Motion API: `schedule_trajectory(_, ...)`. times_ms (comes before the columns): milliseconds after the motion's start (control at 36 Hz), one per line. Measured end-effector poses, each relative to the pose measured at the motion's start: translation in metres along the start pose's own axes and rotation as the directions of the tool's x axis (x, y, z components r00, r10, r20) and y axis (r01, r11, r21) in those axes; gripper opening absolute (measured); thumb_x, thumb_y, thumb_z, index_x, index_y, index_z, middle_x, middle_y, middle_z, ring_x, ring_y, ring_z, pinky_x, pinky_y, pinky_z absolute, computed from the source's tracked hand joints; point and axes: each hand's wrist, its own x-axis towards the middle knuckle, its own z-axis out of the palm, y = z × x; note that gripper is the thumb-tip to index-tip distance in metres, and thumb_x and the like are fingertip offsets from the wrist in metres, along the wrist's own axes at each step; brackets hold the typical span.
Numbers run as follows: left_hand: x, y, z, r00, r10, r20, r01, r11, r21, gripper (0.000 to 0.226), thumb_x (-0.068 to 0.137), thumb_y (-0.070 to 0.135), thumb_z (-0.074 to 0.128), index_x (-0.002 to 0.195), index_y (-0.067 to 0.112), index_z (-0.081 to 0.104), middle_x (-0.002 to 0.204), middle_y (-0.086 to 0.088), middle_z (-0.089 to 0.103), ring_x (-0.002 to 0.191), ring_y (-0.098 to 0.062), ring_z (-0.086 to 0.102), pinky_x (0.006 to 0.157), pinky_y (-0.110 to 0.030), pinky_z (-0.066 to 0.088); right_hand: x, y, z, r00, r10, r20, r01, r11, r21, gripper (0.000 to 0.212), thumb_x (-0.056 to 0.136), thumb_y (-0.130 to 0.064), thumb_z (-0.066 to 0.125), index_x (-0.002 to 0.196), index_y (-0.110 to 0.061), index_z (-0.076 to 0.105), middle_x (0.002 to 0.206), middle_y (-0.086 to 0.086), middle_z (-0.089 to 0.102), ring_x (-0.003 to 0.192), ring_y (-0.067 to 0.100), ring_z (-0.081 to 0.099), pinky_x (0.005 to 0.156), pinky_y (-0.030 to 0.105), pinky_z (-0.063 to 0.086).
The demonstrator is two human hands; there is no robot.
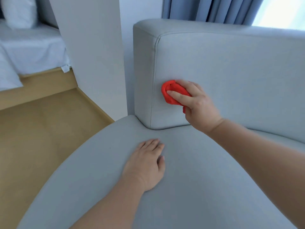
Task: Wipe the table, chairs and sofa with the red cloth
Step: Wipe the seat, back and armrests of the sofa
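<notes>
A light grey sofa [231, 68] fills the middle and right of the head view, its backrest upright and its seat cushion curving toward me. My right hand [196, 104] grips a bunched red cloth [171, 93] and presses it against the lower left part of the backrest, close to its left seam. My left hand [146, 162] lies flat on the seat cushion with straight fingers, palm down, below and left of the cloth.
A white wall pillar [92, 55] stands just left of the sofa. Wooden floor [41, 129] spreads to the left, with a bed in white sheets [28, 50] on a raised wooden step. Blue-grey curtains [211, 9] hang behind the backrest.
</notes>
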Motion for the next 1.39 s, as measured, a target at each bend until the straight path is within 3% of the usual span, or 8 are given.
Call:
schedule_trajectory(139,0.002,-0.005,0.012,0.996,0.043,-0.074,-0.042,0.999,0.025,0.088,0.071,0.047,-0.008,0.149,0.028,0.025,0.158,0.01,0.018,0.143,-0.004,0.013,0.114,-0.02,-0.002,0.005,0.014,0.002,0.987,-0.151,-0.059,0.142,0.982,-0.127,0.058,0.074,0.001,0.03,0.116,-0.009,0.069,0.131,0.023,0.054,0.106,0.051,0.053,0.103,0.047,0.038)
schedule_trajectory(417,0.0,-0.001,0.004,0.999,0.041,-0.032,-0.04,0.998,0.042,0.086,0.072,0.047,-0.009,0.151,0.028,0.02,0.159,0.009,0.015,0.144,-0.004,0.009,0.112,-0.019,-0.007,0.059,0.023,-0.032,0.962,-0.228,-0.153,0.188,0.953,-0.239,0.048,0.084,0.006,0.04,0.12,-0.011,0.066,0.134,0.024,0.051,0.11,0.052,0.049,0.099,0.055,0.041)
schedule_trajectory(583,0.0,-0.002,0.005,0.998,0.04,-0.048,-0.038,0.999,0.039,0.084,0.074,0.048,-0.006,0.15,0.028,0.022,0.158,0.01,0.015,0.143,-0.003,0.01,0.108,-0.015,-0.011,0.08,0.018,-0.016,0.968,-0.18,-0.173,0.128,0.953,-0.275,0.054,0.084,-0.003,0.034,0.132,-0.016,0.057,0.145,0.023,0.041,0.127,0.055,0.036,0.101,0.066,0.033)
schedule_trajectory(694,-0.001,-0.001,0.004,0.998,0.042,-0.046,-0.041,0.999,0.03,0.083,0.075,0.049,-0.004,0.15,0.027,0.024,0.158,0.01,0.017,0.144,-0.004,0.011,0.108,-0.014,-0.012,0.075,0.011,0.01,0.932,-0.084,-0.351,0.029,0.987,-0.159,0.051,0.084,0.005,0.045,0.128,-0.016,0.062,0.141,0.02,0.048,0.124,0.054,0.041,0.102,0.061,0.035)
schedule_trajectory(806,-0.001,-0.001,0.002,0.998,0.048,-0.037,-0.048,0.999,0.017,0.082,0.076,0.049,-0.003,0.15,0.026,0.025,0.158,0.009,0.017,0.144,-0.004,0.01,0.108,-0.013,-0.013,0.065,0.01,0.029,0.894,-0.139,-0.426,0.073,0.983,-0.168,0.049,0.084,0.009,0.044,0.121,-0.013,0.067,0.134,0.02,0.054,0.116,0.053,0.048,0.099,0.058,0.04)
schedule_trajectory(1083,0.0,-0.002,0.004,0.997,0.056,-0.048,-0.055,0.998,0.008,0.078,0.078,0.047,0.003,0.148,0.025,0.029,0.157,0.007,0.021,0.143,-0.006,0.014,0.11,-0.014,-0.009,-0.042,0.039,0.092,0.943,-0.331,0.035,0.33,0.913,-0.239,0.046,0.082,-0.008,0.042,0.116,-0.023,0.07,0.133,0.012,0.055,0.117,0.038,0.042,0.09,0.057,0.045)
schedule_trajectory(1278,0.0,-0.003,0.006,0.998,0.054,-0.043,-0.053,0.999,0.01,0.079,0.078,0.048,0.001,0.149,0.027,0.026,0.158,0.008,0.018,0.144,-0.006,0.012,0.11,-0.016,-0.011,-0.03,0.052,0.065,0.834,-0.442,0.328,0.532,0.803,-0.27,0.046,0.077,-0.017,0.041,0.106,-0.033,0.072,0.122,0.007,0.059,0.106,0.032,0.044,0.076,0.044,0.05)
schedule_trajectory(1389,0.0,-0.003,0.006,0.998,0.052,-0.035,-0.052,0.998,0.02,0.08,0.077,0.048,-0.001,0.15,0.028,0.022,0.158,0.009,0.015,0.145,-0.005,0.009,0.11,-0.015,-0.012,-0.018,0.051,0.047,0.782,-0.472,0.407,0.604,0.734,-0.309,0.038,0.07,-0.014,0.057,0.098,-0.033,0.074,0.118,0.008,0.062,0.097,0.034,0.06,0.075,0.04,0.051)
